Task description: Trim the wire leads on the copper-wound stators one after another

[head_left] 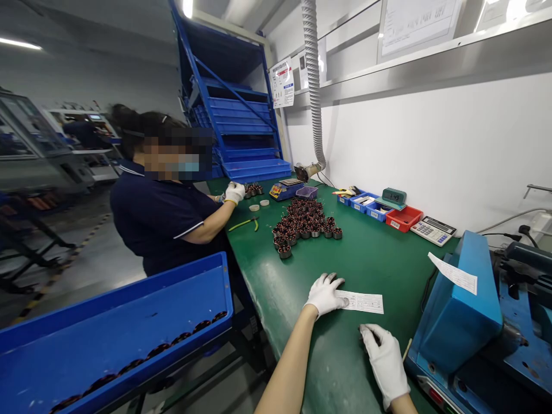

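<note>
My left hand point(325, 294), in a white glove with dark fingertips, lies on the green table with its fingers stretched out. Its fingertips touch the left end of a printed paper slip point(364, 302), which lies flat. My right hand point(385, 359), gloved the same way, is nearer to me and right of the slip, apart from it. Its thumb and fingers are curled together; whether anything small is between them I cannot make out. A thin pale stick point(406, 349) shows beside this hand, close to the blue machine.
Copper-wound motor cores point(302, 221) cluster mid-table. A blue machine point(463, 293) bearing another slip point(453, 273) stands right. Small bins point(403, 218) and a calculator point(433, 230) line the wall. At left, a co-worker point(164, 207) works behind a blue tray point(129, 305); pliers point(244, 224) lie nearby.
</note>
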The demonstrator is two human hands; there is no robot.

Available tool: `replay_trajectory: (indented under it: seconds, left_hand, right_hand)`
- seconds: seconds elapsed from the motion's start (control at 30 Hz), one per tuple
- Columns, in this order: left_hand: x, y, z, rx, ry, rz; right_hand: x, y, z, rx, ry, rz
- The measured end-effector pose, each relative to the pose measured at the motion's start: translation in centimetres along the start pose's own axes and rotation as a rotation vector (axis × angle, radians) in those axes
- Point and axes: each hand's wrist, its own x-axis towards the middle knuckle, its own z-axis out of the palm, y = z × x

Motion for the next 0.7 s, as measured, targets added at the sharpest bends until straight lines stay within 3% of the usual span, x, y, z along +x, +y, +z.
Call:
replay_trajectory:
  seconds: [0.17, 0.53, 0.7]
  left_hand:
    - [0.5, -0.2, 0.1, -0.056, -0.01, 0.056]
    - [1.4, 0.2, 1.7, -0.428, 0.19, 0.085]
    - [1.9, -0.1, 2.2, -0.549, 0.219, 0.108]
  right_hand:
    - [0.1, 0.0, 0.0, -0.011, 0.009, -0.014]
    - [0.2, 0.3, 0.1, -0.014, 0.002, -0.011]
    - [0.1, 0.1, -0.1, -0.013, 0.01, -0.03]
